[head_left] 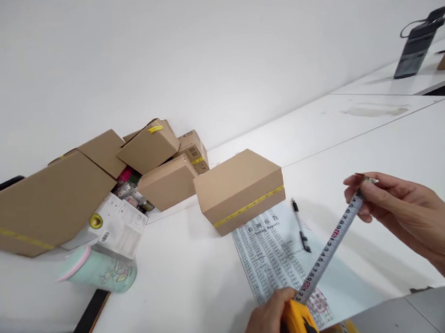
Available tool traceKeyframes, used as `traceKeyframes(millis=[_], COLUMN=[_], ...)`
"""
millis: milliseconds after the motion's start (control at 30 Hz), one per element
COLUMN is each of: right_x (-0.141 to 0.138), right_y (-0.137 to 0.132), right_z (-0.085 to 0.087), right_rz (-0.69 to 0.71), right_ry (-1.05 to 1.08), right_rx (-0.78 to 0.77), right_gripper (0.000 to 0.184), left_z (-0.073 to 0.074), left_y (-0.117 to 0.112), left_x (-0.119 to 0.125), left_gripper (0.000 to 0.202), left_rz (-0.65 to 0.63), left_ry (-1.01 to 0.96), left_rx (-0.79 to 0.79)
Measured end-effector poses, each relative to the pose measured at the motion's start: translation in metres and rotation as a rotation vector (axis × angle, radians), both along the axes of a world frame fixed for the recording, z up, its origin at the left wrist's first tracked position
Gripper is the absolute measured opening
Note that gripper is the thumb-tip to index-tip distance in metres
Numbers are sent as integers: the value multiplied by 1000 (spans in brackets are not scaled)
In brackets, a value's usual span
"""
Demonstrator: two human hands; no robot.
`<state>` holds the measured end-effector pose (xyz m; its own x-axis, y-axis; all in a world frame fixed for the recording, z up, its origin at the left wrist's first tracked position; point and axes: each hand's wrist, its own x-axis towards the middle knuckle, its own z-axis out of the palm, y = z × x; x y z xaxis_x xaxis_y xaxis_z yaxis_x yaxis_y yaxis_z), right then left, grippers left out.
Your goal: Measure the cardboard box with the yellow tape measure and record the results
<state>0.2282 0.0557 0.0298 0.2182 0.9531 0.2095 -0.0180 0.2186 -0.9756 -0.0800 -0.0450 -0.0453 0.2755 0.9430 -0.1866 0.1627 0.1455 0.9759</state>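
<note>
My left hand (267, 322) grips the yellow case of a tape measure (300, 324) at the bottom edge of the view. Its blade (331, 247) runs up and to the right, pulled out over a printed paper sheet (270, 257). My right hand (398, 214) pinches the blade's end hook between thumb and fingers, above the white table (378, 139). A black pen (300, 227) lies on the sheet. Just behind the sheet stands a closed cardboard box (241, 188) with yellow tape around it.
A heap of cardboard boxes (92, 182) lies at the back left against the white wall, with small packages among them. A mint-green cup (99, 268) lies on its side at the left. A dark bag (419, 43) stands on a far table at the upper right.
</note>
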Motion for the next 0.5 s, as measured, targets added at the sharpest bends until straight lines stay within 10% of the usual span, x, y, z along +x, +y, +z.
traceKeyframes(millis=[200,367,500], right_x=[-45,-75,-66], right_y=[-46,-52,-17], right_z=[-14,-31,-51], right_rz=[344,534,270], right_ry=[-275,-479,-649], right_rx=[-21,19,-89], right_gripper=[30,27,34], left_z=[7,35,77], left_y=[5,2,24], left_x=[4,2,-12], left_gripper=[137,123,103], left_rz=[-19,6,223], left_ry=[-22,35,166], left_rx=[92,220,580])
